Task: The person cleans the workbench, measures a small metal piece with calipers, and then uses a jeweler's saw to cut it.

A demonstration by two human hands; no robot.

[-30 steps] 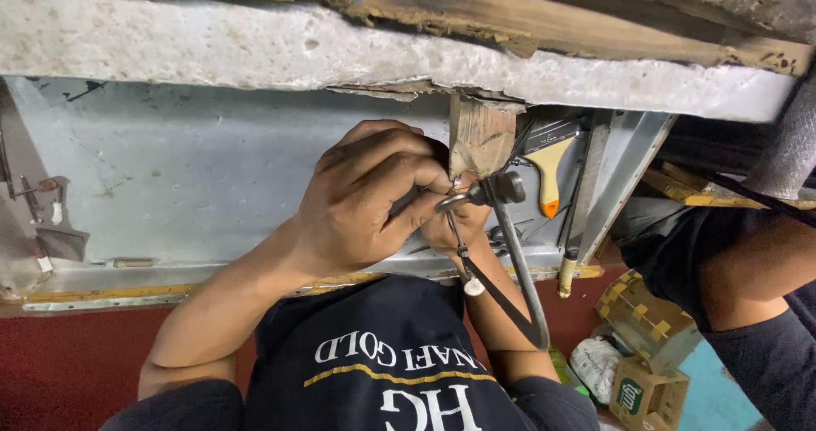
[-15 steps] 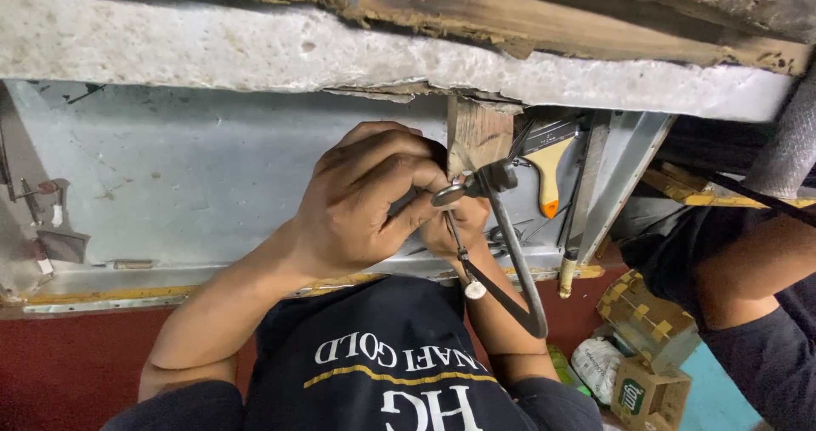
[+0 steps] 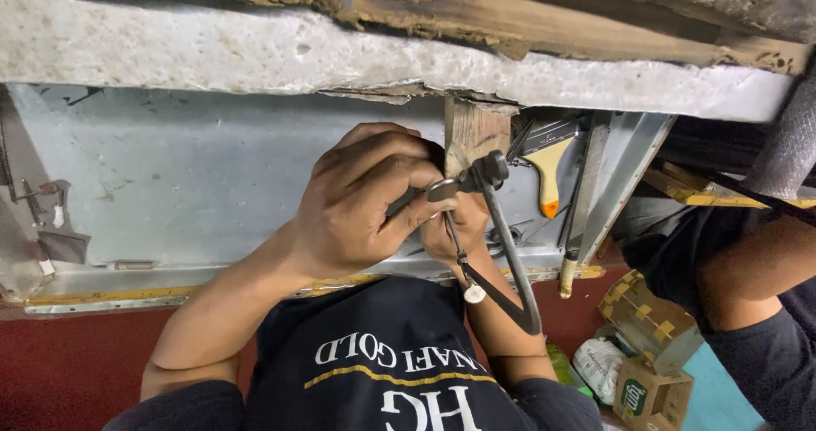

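Observation:
My left hand (image 3: 357,201) is closed in a fist just left of a small wooden block (image 3: 472,133) that hangs under a concrete slab. Its thumb presses a silvery metal piece at the head of grey metal pincers (image 3: 486,172). The pincers' long handles (image 3: 514,269) hang down to the right, and a thin rod with a white tip (image 3: 473,293) dangles beside them. My right hand (image 3: 459,227) sits behind and below the left one. It is mostly hidden, with its fingers curled near the handles.
A rough concrete slab (image 3: 340,48) and worn timber (image 3: 510,23) run overhead, above a grey metal panel (image 3: 170,176). A yellow-handled paintbrush (image 3: 548,167) hangs right of the block. Another person's arm (image 3: 748,269) is at the right, with cardboard boxes (image 3: 646,388) below.
The pincers' head has shifted slightly up and left towards the wooden block. Both hands stay in nearly the same place.

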